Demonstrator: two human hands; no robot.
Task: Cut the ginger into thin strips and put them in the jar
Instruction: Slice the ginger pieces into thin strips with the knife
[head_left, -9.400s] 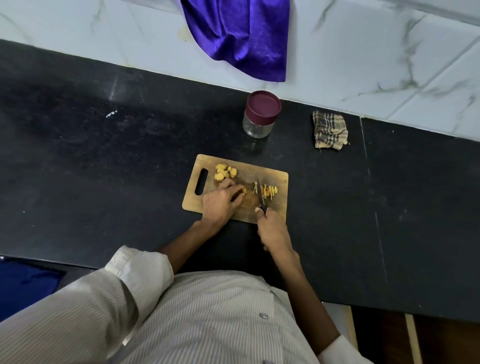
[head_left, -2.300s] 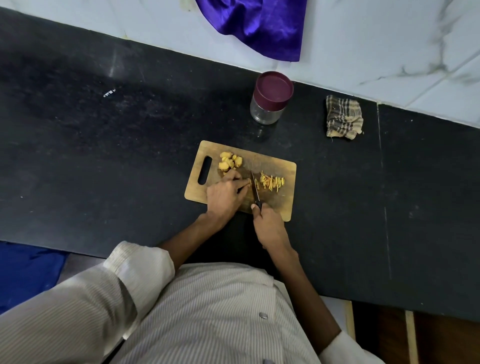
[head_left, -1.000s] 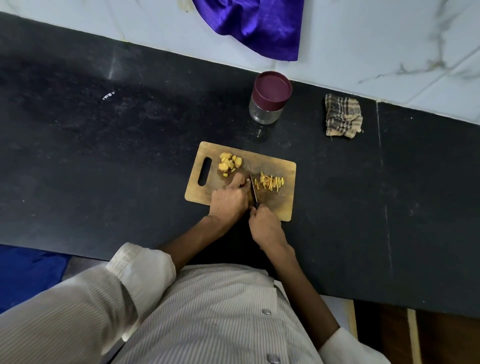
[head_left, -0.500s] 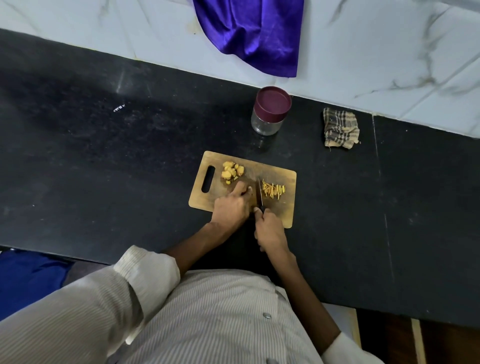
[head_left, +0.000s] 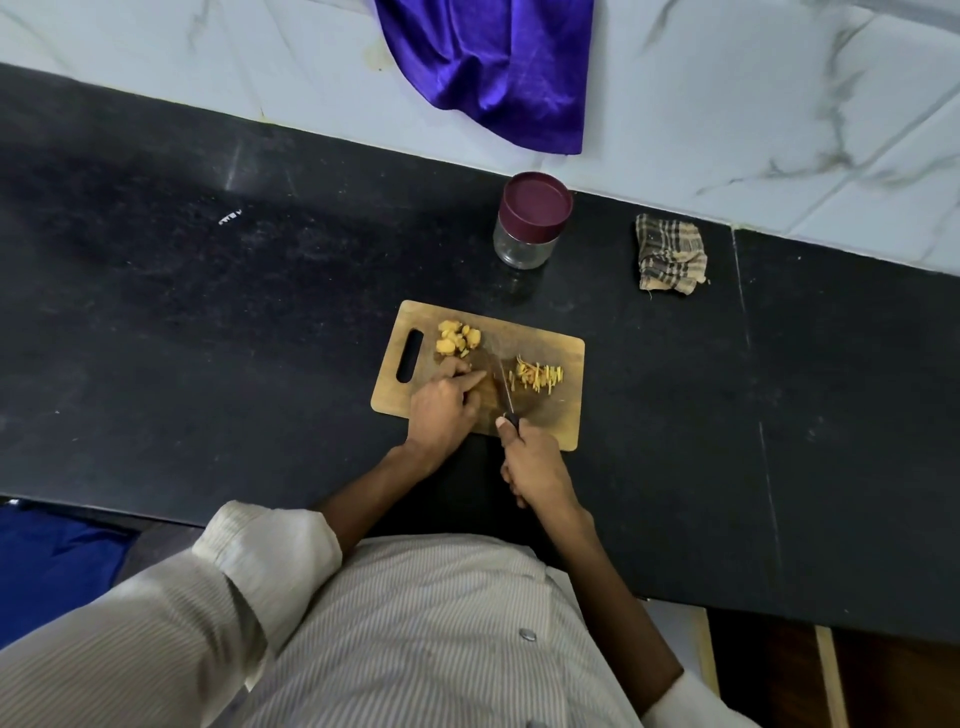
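Note:
A wooden cutting board (head_left: 550, 415) lies on the black counter. Yellow ginger chunks (head_left: 457, 338) sit near its handle slot, and a small heap of thin ginger strips (head_left: 537, 375) lies to the right. My left hand (head_left: 441, 410) rests on the board with curled fingers pressing down on a ginger piece, which the fingers hide. My right hand (head_left: 535, 467) grips the knife (head_left: 503, 387), its blade standing just right of my left fingertips. The glass jar (head_left: 530, 223) with a maroon lid stands closed behind the board.
A folded checked cloth (head_left: 670, 254) lies right of the jar. A purple cloth (head_left: 493, 67) hangs down the white marble wall. The black counter (head_left: 208, 312) stretches wide on both sides. Something blue (head_left: 52, 566) lies below the counter's front edge at the left.
The knife blade has stayed beside my left fingertips through small cutting strokes. The strip heap on the right has grown since the earliest frame. Jar and cloths have not moved.

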